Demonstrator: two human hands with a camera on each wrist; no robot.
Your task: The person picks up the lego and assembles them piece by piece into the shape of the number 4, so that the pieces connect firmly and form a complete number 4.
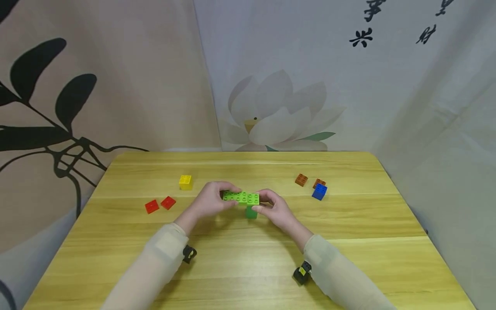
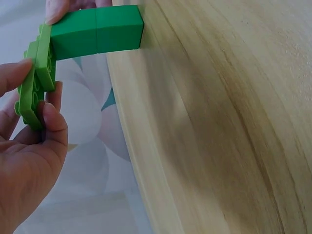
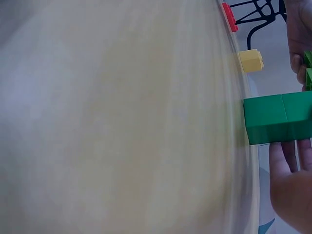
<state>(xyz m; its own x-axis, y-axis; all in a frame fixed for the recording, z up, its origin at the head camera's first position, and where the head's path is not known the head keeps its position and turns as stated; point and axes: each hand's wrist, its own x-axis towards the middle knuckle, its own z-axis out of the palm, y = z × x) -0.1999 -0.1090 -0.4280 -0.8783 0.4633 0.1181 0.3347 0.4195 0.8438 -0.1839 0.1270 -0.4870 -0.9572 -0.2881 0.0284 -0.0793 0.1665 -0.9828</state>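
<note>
Two dark green blocks [image 2: 97,31] stand upright as a column, the lower end close to the wooden tabletop. Light green flat bricks [image 1: 242,198], one overlapping the other in a step, sit across its top and stick out toward the left. My left hand [image 1: 215,200] pinches the outer light green brick [image 2: 30,97] between thumb and fingers. From the other side, my right hand [image 1: 277,209] holds the right end of the build, thumb in front and fingers behind, beside the dark green column [image 3: 265,119].
A yellow block [image 1: 185,182] stands behind my left hand, with two red flat bricks [image 1: 152,206] further left. At the back right lie two brown bricks [image 1: 301,180]; a blue brick [image 1: 319,192] leans by one. A printed curtain hangs behind the table [image 1: 248,267].
</note>
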